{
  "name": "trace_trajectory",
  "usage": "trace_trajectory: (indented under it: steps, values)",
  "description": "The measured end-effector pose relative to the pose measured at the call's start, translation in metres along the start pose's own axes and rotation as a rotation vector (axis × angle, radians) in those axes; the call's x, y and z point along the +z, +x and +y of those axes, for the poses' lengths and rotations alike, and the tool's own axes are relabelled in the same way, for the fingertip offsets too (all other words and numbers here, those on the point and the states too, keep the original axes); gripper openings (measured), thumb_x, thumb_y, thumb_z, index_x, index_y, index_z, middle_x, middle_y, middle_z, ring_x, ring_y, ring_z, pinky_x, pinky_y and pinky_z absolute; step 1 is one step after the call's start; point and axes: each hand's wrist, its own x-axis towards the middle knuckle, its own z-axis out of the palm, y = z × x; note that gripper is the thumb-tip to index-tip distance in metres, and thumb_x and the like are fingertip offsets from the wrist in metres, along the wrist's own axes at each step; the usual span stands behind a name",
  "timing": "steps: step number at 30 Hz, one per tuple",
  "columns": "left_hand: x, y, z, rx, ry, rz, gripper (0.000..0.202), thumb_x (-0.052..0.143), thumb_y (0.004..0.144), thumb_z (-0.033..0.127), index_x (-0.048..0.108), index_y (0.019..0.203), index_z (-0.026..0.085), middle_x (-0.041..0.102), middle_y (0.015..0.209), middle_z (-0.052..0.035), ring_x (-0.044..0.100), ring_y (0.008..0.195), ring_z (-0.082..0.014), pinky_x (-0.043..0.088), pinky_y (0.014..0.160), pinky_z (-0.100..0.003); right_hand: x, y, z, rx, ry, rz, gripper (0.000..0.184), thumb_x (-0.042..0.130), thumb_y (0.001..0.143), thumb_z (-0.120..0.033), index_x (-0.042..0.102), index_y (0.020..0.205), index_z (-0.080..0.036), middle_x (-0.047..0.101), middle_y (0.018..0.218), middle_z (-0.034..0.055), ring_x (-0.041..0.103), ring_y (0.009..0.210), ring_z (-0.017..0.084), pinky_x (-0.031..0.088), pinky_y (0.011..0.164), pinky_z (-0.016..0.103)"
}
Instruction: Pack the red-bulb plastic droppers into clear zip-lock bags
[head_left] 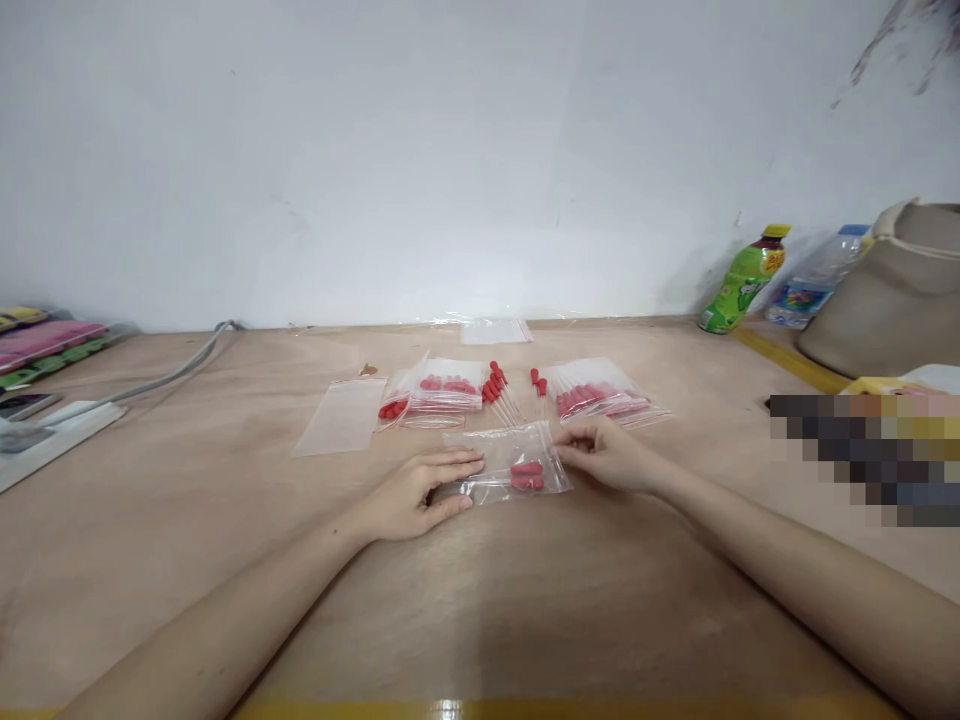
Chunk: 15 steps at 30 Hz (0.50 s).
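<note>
A pale plywood worktop (225, 520) runs up to a plain white wall (375, 150), with a strip of yellow tape along its near edge. At its middle lies a small clear plastic zip bag (501, 452) with a few red-bulbed droppers (526, 474) inside, flat on the wood between the two hands.

The left hand (420, 490) lies on the bag's left end. Its fingers (465, 462) are stretched out flat and close together on the plastic, and its thumb runs along the near edge, so it presses rather than grips. The right hand (604, 452) is at the bag's right edge, its fingers (574, 440) curled in and pinched narrowly on the plastic there.

Just behind the bag are loose red-bulbed droppers (498, 388), flanked by two filled clear bags of red droppers — one to the left (442, 392), one to the right (600, 396). An empty clear flat bag (341, 415) lies further left, and a small stack of clear bags (495, 330) sits by the wall.

At the far right stand a green drink bottle with a yellow cap (742, 278), a clear water bottle (814, 275) and a beige fabric bag (892, 290). At the far left — well apart from the hands — a grey cable (165, 375) leads towards a white power strip (52, 428).
</note>
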Motion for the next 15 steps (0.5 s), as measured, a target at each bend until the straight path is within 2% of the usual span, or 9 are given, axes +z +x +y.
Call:
trace_trajectory:
  steps: [3,6,10,12,15]
  values:
    - [0.001,0.000,-0.001,-0.015,-0.012,-0.004,0.043,0.052,0.086,0.030,0.045,0.128,0.026,0.043,0.134,-0.0037,0.041,0.123,-0.0218,0.034,0.103,-0.041,-0.017,0.013,-0.003,0.067,-0.129,0.166,0.020,0.054,0.073,-0.033,0.064,0.072,-0.016,0.064,0.068,0.0023,0.055,0.061,0.013,0.040,0.056,0.023]
    - [0.001,0.001,-0.001,-0.026,-0.026,-0.001,0.043,0.052,0.086,0.031,0.044,0.128,0.026,0.043,0.134,-0.0035,0.041,0.123,-0.0221,0.034,0.103,-0.042,-0.027,0.037,-0.006,0.134,-0.340,0.246,0.018,0.052,0.074,-0.031,0.064,0.070,-0.017,0.064,0.063,0.0029,0.056,0.060,0.014,0.039,0.057,0.024]
    - [0.001,0.001,0.000,-0.028,-0.032,-0.004,0.042,0.051,0.086,0.030,0.045,0.128,0.026,0.043,0.134,-0.0031,0.041,0.123,-0.0212,0.034,0.103,-0.041,-0.022,0.074,-0.005,0.346,-0.589,0.280,0.022,0.050,0.077,-0.030,0.065,0.070,-0.015,0.065,0.067,0.0107,0.060,0.073,0.021,0.041,0.065,0.027]
    - [0.001,0.001,0.000,-0.018,-0.032,-0.003,0.042,0.051,0.086,0.030,0.046,0.127,0.026,0.044,0.134,-0.0034,0.042,0.123,-0.0211,0.034,0.103,-0.041,-0.017,0.086,-0.003,0.442,-0.616,0.291,0.023,0.052,0.076,-0.032,0.065,0.070,-0.014,0.065,0.069,0.0141,0.061,0.078,0.024,0.042,0.064,0.029]
    - [0.001,0.000,-0.001,-0.007,-0.031,0.000,0.042,0.051,0.086,0.030,0.046,0.127,0.025,0.044,0.133,-0.0042,0.042,0.122,-0.0212,0.034,0.103,-0.041,-0.012,0.094,0.001,0.482,-0.584,0.306,0.016,0.059,0.070,-0.028,0.066,0.068,-0.015,0.065,0.072,0.0150,0.061,0.079,0.026,0.042,0.063,0.031]
